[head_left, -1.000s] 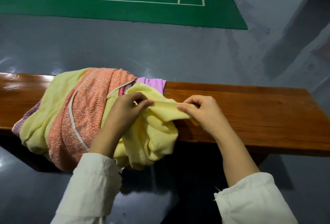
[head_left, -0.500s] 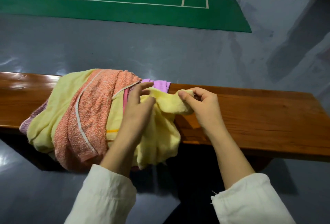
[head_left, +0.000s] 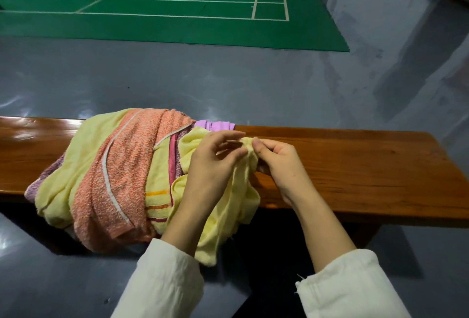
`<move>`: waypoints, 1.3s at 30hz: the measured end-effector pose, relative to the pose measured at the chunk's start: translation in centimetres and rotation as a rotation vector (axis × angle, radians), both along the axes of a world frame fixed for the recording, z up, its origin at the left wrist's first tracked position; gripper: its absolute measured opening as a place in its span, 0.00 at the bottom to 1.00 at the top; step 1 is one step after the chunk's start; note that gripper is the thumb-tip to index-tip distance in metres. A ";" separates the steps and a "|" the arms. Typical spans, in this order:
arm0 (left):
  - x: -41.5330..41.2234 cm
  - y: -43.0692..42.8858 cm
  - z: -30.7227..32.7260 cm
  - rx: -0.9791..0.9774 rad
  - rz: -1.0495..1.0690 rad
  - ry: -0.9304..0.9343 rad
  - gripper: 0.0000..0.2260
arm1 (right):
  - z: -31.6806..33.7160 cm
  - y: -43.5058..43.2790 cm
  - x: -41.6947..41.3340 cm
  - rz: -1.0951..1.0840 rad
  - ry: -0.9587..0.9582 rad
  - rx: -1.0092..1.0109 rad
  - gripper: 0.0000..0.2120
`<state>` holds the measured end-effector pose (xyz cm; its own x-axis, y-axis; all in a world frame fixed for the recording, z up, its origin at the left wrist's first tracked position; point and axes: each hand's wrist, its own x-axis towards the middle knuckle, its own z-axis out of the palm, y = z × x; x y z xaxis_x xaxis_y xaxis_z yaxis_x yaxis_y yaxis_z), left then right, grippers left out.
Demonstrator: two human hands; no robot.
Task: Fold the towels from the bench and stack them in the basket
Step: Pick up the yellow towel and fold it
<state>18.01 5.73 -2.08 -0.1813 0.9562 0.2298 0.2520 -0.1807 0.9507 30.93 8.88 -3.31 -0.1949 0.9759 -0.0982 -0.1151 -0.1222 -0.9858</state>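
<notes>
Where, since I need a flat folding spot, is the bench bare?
Bare wood: from the right hand rightward to the bench end, and a shorter strip left of the towel pile. Crowded: the middle, under the pile and left hand.

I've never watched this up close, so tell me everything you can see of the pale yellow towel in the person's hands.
The pale yellow towel is plain, soft, terry-like cloth, crumpled and not yet folded. One bunched bit of its edge is pinched between the left hand and the right hand, just above the wooden bench. The rest sags over the bench's front edge and hangs below the seat. Its left side lies against the heap of other towels, near the orange towel.
</notes>
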 end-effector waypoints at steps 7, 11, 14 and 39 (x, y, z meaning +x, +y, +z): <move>0.0 0.6 -0.5 0.151 0.105 0.475 0.04 | 0.4 -0.3 0.1 0.001 -0.005 -0.009 0.21; 0.0 0.8 -0.7 0.172 0.107 0.485 0.05 | 0.2 -0.2 0.2 0.015 -0.016 -0.053 0.18; 0.9 0.7 -0.5 0.154 0.142 0.325 0.06 | 0.6 -0.2 0.2 0.025 0.028 -0.075 0.19; -9.4 1.0 -2.9 -0.109 -0.238 0.540 0.26 | -2.9 2.7 1.8 -0.551 -0.141 0.030 0.15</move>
<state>8.57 6.70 -4.98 0.1564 0.9794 0.1282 0.6691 -0.2005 0.7156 32.70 11.62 -6.26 0.3565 0.9326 -0.0567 -0.0205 -0.0529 -0.9984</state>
